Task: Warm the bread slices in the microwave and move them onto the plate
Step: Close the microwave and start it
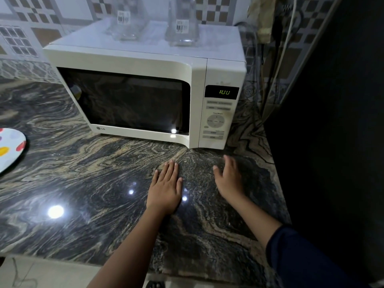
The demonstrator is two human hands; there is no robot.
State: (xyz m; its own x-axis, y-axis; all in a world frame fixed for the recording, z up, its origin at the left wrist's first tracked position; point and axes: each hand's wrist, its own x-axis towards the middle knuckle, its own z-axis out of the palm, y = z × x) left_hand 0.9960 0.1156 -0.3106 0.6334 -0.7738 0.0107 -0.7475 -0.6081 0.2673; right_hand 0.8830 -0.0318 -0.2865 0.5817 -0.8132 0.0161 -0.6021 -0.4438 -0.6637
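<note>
Microwave (145, 65) stands at the back of the counter (83, 183) with its door (128, 102) closed. It is a white LG model. The door's window is dark and mirrors the room, so whether the bread slices lie inside cannot be told. To the right of the door, the display (222, 92) shows green digits too blurred to read, above a column of pale buttons (216, 121).

Both hands lie in front of the microwave's right corner and hold nothing. The left hand (165, 188) rests flat on the marbled stone, palm down, fingers straight and close together. The right hand (228, 179), a little blurred, is just beside it with loosely spread fingers; whether it touches the stone cannot be told. A dark blue sleeve (301, 256) covers the right forearm.

The plate (10, 150), white with coloured spots, sits on the counter at the far left edge of the view, well apart from the hands, and only partly in view.

Two clear glass jars (128, 19) (182, 23) with barcode labels stand on top of the microwave. Cables (288, 38) hang by the tiled wall (41, 17) to its right.
</note>
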